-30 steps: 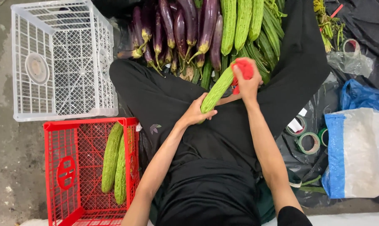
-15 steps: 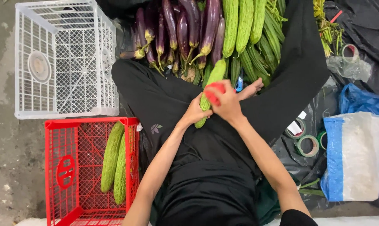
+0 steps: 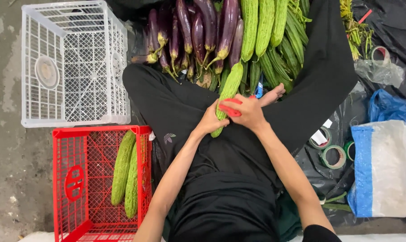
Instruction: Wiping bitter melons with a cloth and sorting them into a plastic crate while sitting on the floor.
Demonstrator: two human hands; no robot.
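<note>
A long green ridged gourd [image 3: 230, 85] lies across my lap, pointing away from me. My left hand [image 3: 209, 121] grips its near end. My right hand [image 3: 247, 112] is closed over the gourd's middle and holds a small red object [image 3: 230, 110] against it; what the red object is cannot be told. I sit cross-legged in black trousers, and one bare foot [image 3: 275, 93] shows just beyond my right hand.
A red crate [image 3: 68, 183] at my left holds two green gourds [image 3: 126, 172]. Behind it stands a white crate [image 3: 73, 62]. Purple aubergines [image 3: 198, 31] and more gourds [image 3: 266, 27] are piled ahead. Tape rolls [image 3: 333, 154] and a blue-white sack [image 3: 384, 168] lie at right.
My right hand with the red object came down from the gourd's far end onto its middle, close to my left hand. The gourd swung more upright across my lap.
</note>
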